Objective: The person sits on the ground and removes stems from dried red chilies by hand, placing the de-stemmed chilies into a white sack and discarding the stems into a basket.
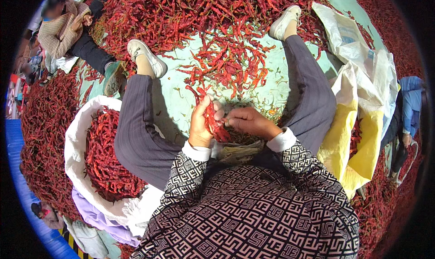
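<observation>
In my left hand (pixel 201 121) is a small bunch of red chili peppers (pixel 211 120), held roughly upright with the tips sticking out above the thumb. My right hand (pixel 249 121) comes in from the right, its thumb and forefinger pinched at the lower right of that bunch. The bit between those fingertips is too small to make out. Beyond my hands, loose chili peppers (pixel 234 68) lie scattered on a pale green sheet (pixel 183 104) between my legs. Plucked stems and scraps (pixel 272 106) litter the sheet near my right hand.
A large heap of chilies (pixel 204 7) rises past my feet. By my left leg stands a white sack (pixel 75 147) filled with chilies. A yellow and white sack (pixel 368 136) stands at my right, chilies inside. A person in a knitted top (pixel 63 31) sits at upper left; a blue sleeve (pixel 411 102) shows far right.
</observation>
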Demonstrator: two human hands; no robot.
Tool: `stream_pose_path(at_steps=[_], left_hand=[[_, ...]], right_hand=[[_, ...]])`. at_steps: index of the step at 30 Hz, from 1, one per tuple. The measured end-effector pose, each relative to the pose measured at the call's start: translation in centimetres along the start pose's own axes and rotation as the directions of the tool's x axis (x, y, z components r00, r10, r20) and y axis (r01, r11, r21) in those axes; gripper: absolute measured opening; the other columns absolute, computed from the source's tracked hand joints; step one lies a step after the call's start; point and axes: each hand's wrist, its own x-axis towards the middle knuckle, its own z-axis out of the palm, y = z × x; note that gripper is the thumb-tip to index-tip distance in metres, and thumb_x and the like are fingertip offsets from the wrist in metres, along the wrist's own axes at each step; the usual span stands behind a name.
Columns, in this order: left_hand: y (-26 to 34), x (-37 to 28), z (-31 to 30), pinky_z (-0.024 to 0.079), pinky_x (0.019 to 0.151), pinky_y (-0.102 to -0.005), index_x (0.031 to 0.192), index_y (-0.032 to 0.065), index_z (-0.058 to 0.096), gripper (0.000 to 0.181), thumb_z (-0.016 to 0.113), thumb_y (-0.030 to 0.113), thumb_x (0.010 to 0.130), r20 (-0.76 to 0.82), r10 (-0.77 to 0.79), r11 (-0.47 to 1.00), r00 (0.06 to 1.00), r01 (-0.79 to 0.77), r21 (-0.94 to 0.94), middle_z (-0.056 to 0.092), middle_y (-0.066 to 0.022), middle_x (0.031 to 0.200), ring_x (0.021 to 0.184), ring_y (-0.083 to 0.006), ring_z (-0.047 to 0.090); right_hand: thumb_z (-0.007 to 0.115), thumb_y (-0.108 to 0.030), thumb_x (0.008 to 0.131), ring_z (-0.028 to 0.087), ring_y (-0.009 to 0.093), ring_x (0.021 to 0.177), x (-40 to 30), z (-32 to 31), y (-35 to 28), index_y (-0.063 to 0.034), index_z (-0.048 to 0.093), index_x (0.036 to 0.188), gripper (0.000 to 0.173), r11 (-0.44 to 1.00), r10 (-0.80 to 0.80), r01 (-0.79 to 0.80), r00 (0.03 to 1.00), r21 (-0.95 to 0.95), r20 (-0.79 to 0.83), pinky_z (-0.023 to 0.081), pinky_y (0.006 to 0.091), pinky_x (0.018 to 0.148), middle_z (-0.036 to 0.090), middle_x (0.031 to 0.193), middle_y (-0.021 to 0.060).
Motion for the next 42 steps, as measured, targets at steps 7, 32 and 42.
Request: stream_pose_path(at_steps=[7, 32, 42], left_hand=[[0.1, 1.7, -4.1, 0.038, 0.046, -0.0252, 0.089, 0.0107, 0.051, 0.015, 0.054, 0.025, 0.089, -0.156, 0.09, 0.996, 0.984, -0.087, 0.024, 0.05, -0.0015, 0.069, 0.051, -0.013, 0.045], [-3.8, 2.3, -2.6, 0.045, 0.051, -0.0239, 0.096, 0.0023, 0.057, 0.015, 0.058, 0.011, 0.084, -0.156, -0.031, 0.886, 0.987, 0.099, 0.452, 0.06, -0.0054, 0.077, 0.056, -0.0124, 0.054], [-6.0, -2.9, 5.2, 0.049, 0.069, -0.0322, 0.095, 0.0062, 0.055, 0.019, 0.063, 0.008, 0.078, 0.613, -0.035, 0.143, 0.789, -0.604, 0.784, 0.059, -0.0092, 0.09, 0.081, -0.0198, 0.06]], right_hand=[[0.053, -0.022, 0.088, 0.056, 0.009, 0.066, 0.6, -1.1, -7.1, -0.0053, 0.058, 0.1, 0.021, 0.99, 0.037, -0.071, 0.966, 0.126, 0.256, 0.045, 0.0237, 0.06, 0.057, 0.072, 0.0033], [0.058, -0.012, 0.084, 0.057, 0.012, 0.053, -1.0, -1.0, 1.5, -0.0009, 0.057, 0.088, 0.011, 0.924, -0.02, -0.081, 0.966, -0.375, -0.258, 0.045, 0.0258, 0.049, 0.058, 0.067, 0.0053], [0.062, -0.022, 0.079, 0.059, 0.023, 0.074, 2.7, -3.2, 9.3, -0.0012, 0.059, 0.087, 0.022, 0.919, 0.076, -0.218, 0.916, -0.329, -0.395, 0.047, 0.0321, 0.066, 0.06, 0.081, 0.0176]])
